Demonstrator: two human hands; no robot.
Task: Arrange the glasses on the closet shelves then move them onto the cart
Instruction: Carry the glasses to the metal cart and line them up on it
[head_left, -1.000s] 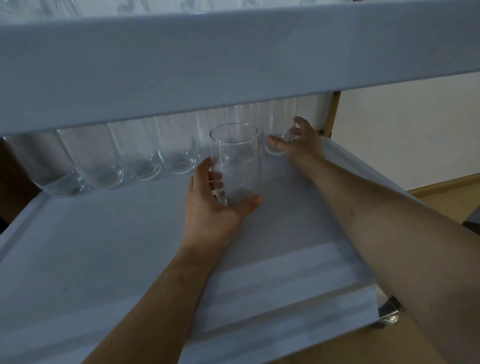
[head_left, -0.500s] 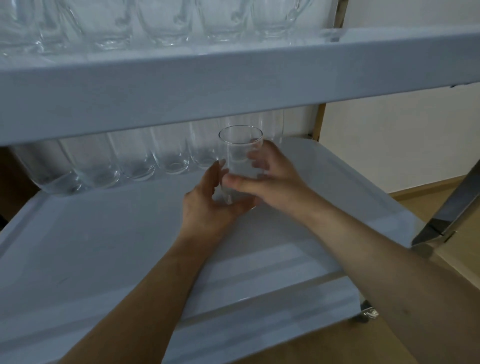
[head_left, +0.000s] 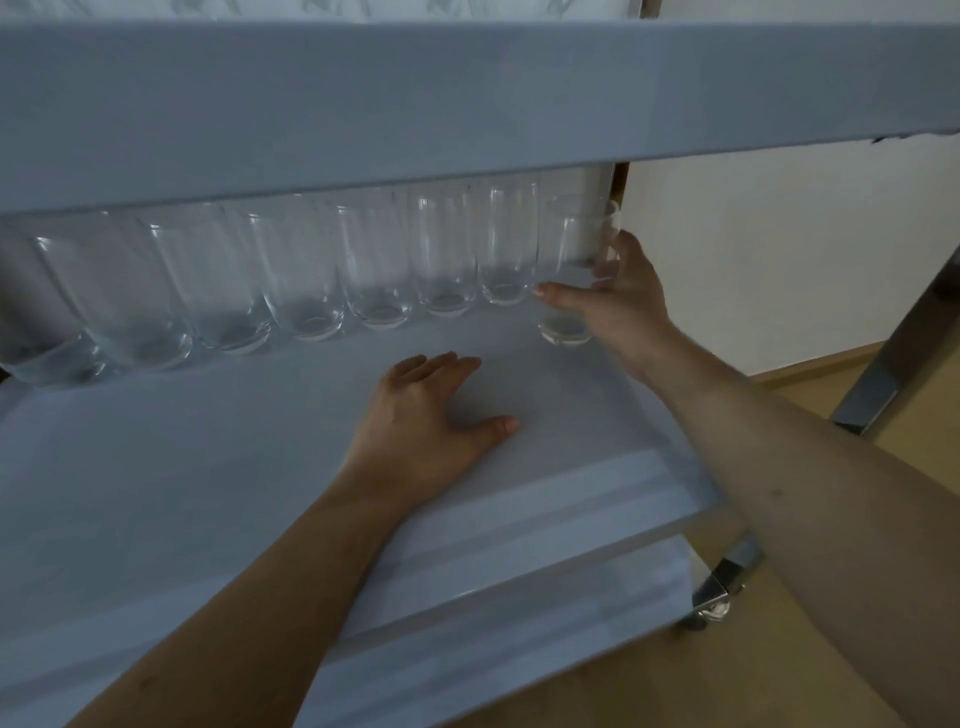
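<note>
Two hands | grey cart shelf (head_left: 208, 493) | wood floor (head_left: 779, 649) | white wall (head_left: 779, 249)

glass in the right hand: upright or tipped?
Upright. The glass has its rim up and base down on the cart shelf, held by the right hand.

Single head-worn wide-angle cam, no second view to overlap. Looks forward and down, close in, under the upper cart shelf (head_left: 467, 104) onto the middle shelf (head_left: 182, 493). Wall and floor at right edge, strong barrel distortion.
</note>
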